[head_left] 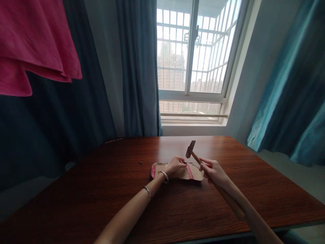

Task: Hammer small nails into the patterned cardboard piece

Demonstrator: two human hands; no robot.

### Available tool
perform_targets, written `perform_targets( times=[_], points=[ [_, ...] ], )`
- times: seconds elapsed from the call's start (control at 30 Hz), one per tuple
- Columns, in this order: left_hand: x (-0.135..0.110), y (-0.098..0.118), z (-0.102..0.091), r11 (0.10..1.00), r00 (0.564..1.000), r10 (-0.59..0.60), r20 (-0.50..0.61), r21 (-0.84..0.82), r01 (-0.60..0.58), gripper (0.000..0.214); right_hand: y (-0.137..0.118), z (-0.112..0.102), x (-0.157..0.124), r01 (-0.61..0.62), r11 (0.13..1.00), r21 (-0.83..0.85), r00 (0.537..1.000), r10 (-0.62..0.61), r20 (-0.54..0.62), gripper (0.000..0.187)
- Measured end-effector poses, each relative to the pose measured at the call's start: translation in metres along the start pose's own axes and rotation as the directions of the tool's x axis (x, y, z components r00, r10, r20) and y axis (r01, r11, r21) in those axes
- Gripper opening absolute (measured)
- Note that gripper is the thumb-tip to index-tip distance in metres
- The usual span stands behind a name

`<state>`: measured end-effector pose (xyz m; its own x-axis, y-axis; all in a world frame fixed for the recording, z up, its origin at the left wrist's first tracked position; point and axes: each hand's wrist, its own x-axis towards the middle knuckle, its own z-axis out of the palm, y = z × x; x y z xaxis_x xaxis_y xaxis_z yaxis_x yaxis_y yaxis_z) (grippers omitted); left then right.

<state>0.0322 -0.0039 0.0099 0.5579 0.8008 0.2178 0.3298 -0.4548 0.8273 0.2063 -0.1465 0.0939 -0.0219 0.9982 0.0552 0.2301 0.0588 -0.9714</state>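
A hammer [196, 157] with a wooden handle and a dark metal head is in my right hand [215, 172]. Its head is raised above the table, and the handle runs back under my forearm. My left hand [177, 164] is pinched around a small thin piece, apparently a nail [186, 163], mostly hidden by the fingertips. Beneath that hand lies a flat tan piece of cardboard [181, 174] with pink bands and dark dots, its edges slightly curled. A thin dark nail [141, 163] lies on the wood to the left of the cardboard.
The brown wooden table [101, 200] spreads across the view, its near edge at the bottom right. Behind it are a barred window [190, 96] and blue curtains [139, 67]. Pink cloth [38, 44] hangs at the upper left.
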Motion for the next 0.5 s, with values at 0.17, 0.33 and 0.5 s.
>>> perform_targets(
  times=[0.17, 0.33, 0.5],
  points=[
    [-0.0005, -0.0003, -0.0007, 1.000, 1.000, 0.006, 0.016, -0.005, -0.006, 0.021, 0.0061, 0.0017, 0.0004, -0.036, 0.999, 0.014, 0.999, 0.036, 0.016, 0.045],
    [-0.0018, 0.0014, -0.0018, 1.000, 1.000, 0.015, -0.001, -0.009, -0.015, 0.022, 0.0086, -0.0011, -0.0008, -0.014, 0.997, 0.082, 1.000, 0.016, -0.022, 0.050],
    [-0.0032, 0.0042, -0.0034, 1.000, 1.000, -0.001, -0.005, 0.031, 0.001, 0.024, 0.0059, -0.0040, -0.0028, -0.007, 0.992, 0.128, 0.997, 0.016, -0.074, 0.054]
  ],
)
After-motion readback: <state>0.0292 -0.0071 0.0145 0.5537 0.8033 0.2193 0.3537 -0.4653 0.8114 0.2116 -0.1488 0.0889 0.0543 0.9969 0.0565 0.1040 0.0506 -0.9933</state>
